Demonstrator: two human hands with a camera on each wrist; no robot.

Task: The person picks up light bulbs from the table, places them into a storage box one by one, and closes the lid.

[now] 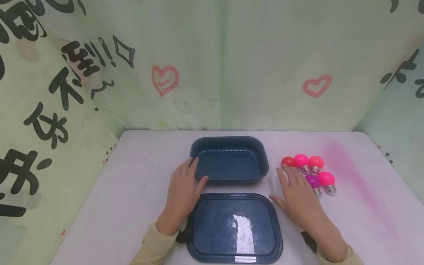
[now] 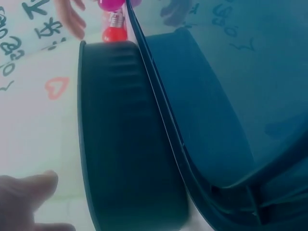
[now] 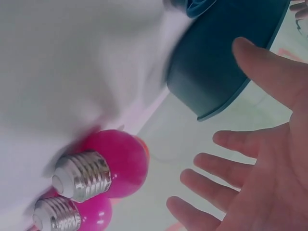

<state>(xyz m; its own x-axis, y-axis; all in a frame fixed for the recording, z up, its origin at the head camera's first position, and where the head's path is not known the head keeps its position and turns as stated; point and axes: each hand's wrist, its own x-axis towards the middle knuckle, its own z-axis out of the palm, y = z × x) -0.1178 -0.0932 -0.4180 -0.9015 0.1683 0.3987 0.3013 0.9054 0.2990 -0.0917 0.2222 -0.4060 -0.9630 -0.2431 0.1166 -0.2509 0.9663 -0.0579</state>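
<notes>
A dark blue rectangular box (image 1: 228,165) stands uncovered at the middle of the table. Its matching lid (image 1: 215,228) lies flat just in front of it. My left hand (image 1: 182,187) is at the box's near left corner, fingers extended; whether they touch the rim I cannot tell. Several round light bulbs with silvery screw bases lie right of the box: a red bulb (image 1: 289,161), a purple bulb (image 1: 313,180), and pink bulbs (image 1: 327,179). Over their near left side my right hand (image 1: 299,198) is spread, with nothing held in the right wrist view, where a bulb (image 3: 122,163) lies beyond the fingertips.
A pale cloth covers the table (image 1: 145,165), with a pink streak (image 1: 357,184) on its right. Behind and at both sides hang light green curtains (image 1: 258,66) with dark writing and red hearts. The lid (image 2: 269,57) mirrors its surroundings in the left wrist view.
</notes>
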